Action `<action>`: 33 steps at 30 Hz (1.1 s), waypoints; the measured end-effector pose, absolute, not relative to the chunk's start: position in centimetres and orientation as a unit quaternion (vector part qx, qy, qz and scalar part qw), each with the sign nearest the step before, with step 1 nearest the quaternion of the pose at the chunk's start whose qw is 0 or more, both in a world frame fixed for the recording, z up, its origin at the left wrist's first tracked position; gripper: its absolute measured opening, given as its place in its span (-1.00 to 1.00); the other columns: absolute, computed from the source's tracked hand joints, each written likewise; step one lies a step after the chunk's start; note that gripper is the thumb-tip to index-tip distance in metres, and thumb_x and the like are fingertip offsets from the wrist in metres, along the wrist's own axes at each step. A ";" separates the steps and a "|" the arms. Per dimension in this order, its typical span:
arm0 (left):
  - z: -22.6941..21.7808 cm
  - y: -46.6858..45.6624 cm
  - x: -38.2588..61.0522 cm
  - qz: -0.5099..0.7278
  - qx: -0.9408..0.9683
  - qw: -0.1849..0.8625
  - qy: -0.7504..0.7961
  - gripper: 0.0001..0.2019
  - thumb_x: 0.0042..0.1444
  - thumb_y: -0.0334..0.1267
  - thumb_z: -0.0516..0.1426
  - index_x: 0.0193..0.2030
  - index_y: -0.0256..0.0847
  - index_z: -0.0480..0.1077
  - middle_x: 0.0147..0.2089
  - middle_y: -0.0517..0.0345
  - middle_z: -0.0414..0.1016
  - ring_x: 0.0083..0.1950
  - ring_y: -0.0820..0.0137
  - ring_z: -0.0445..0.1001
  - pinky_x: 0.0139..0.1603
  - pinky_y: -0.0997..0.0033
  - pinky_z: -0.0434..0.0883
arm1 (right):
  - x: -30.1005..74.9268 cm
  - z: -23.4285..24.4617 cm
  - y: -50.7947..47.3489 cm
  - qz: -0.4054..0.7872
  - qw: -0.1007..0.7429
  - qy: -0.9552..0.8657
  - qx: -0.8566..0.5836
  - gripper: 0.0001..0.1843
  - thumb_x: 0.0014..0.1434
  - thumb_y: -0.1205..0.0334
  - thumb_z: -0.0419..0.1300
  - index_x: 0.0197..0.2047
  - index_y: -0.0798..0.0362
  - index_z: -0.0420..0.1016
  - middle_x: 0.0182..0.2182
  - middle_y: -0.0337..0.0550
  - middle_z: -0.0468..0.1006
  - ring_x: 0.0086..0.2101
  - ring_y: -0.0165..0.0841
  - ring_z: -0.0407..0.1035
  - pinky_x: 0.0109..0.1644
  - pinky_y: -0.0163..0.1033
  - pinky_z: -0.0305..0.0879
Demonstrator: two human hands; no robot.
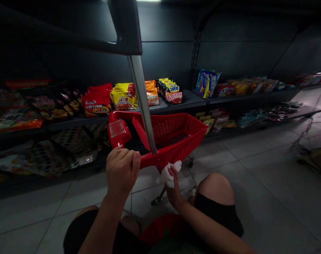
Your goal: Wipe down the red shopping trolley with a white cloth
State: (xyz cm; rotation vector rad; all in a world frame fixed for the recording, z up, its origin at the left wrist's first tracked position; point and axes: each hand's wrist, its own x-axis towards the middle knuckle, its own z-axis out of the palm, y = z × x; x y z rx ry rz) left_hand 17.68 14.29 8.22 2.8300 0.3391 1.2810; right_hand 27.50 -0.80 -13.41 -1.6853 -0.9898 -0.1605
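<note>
A small red shopping cart [176, 153] with a perforated basket stands before me, and a metal post [141, 95] rises from its side to a dark grey handle [127, 31]. My left hand [122, 169] is closed around the cart's red handlebar at its near left corner. My right hand [173, 185] holds a crumpled white cloth [171, 173] against the underside of the cart's red side, just below the foot of the post. The cloth hides part of the fingers. Nothing is visible inside the basket.
Behind the cart runs a dark shelf [187, 97] with red noodle packs [96, 100], yellow packs [122, 97] and blue snack bags [206, 83]. More packets lie on the lower level. A cart caster [157, 201] rests on the tiled floor [255, 197]. My bent knees flank the cart's near side.
</note>
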 end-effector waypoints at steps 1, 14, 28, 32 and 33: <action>8.2 14.3 17.7 0.411 0.905 0.009 0.108 -0.72 0.30 -0.26 -0.01 -0.42 -0.15 0.40 -0.45 0.14 0.43 -0.29 0.30 0.39 0.08 0.13 0.30 | 27.2 -12.9 -0.6 -0.094 0.583 -0.386 -0.709 -0.44 0.27 0.31 -0.01 0.32 -0.09 0.05 0.24 0.14 0.20 0.27 -0.05 0.14 0.29 0.23 0.18; 8.3 14.3 16.9 0.407 0.909 0.048 0.078 -0.77 0.30 -0.32 0.02 -0.37 -0.17 0.42 -0.42 0.16 0.45 -0.28 0.34 0.41 0.12 0.10 0.31 | 30.5 -0.6 -2.0 -0.147 0.640 -0.380 -0.652 -0.67 0.18 0.16 0.27 0.03 -0.05 0.53 0.12 0.05 0.42 0.12 -0.05 0.35 0.18 0.05 0.35; 8.4 13.4 15.9 0.451 0.882 0.128 0.040 -0.85 0.23 -0.35 0.07 -0.26 -0.12 0.47 -0.37 0.15 0.48 -0.24 0.34 0.42 0.11 0.08 0.35 | 39.5 9.0 11.8 0.024 0.241 -0.776 -0.583 -0.80 0.12 0.50 0.17 -0.29 0.10 0.60 -0.26 -0.12 0.62 -0.21 -0.34 0.48 -0.01 -0.25 0.35; 8.8 13.2 15.7 0.438 0.889 0.132 0.038 -0.86 0.24 -0.35 0.07 -0.25 -0.12 0.46 -0.36 0.15 0.47 -0.24 0.34 0.42 0.14 0.08 0.35 | 39.8 8.7 16.6 -0.084 0.231 -0.713 -0.657 -0.77 0.16 0.50 0.20 -0.15 0.14 0.62 -0.14 0.04 0.62 -0.11 -0.28 0.49 0.08 -0.16 0.33; 8.8 13.3 15.7 0.434 0.891 0.130 0.038 -0.85 0.24 -0.35 0.07 -0.25 -0.12 0.46 -0.36 0.15 0.47 -0.24 0.34 0.42 0.15 0.07 0.35 | 39.7 8.5 16.8 -0.085 0.234 -0.706 -0.663 -0.74 0.17 0.51 0.19 -0.11 0.15 0.61 -0.09 0.09 0.60 -0.06 -0.26 0.49 0.11 -0.13 0.33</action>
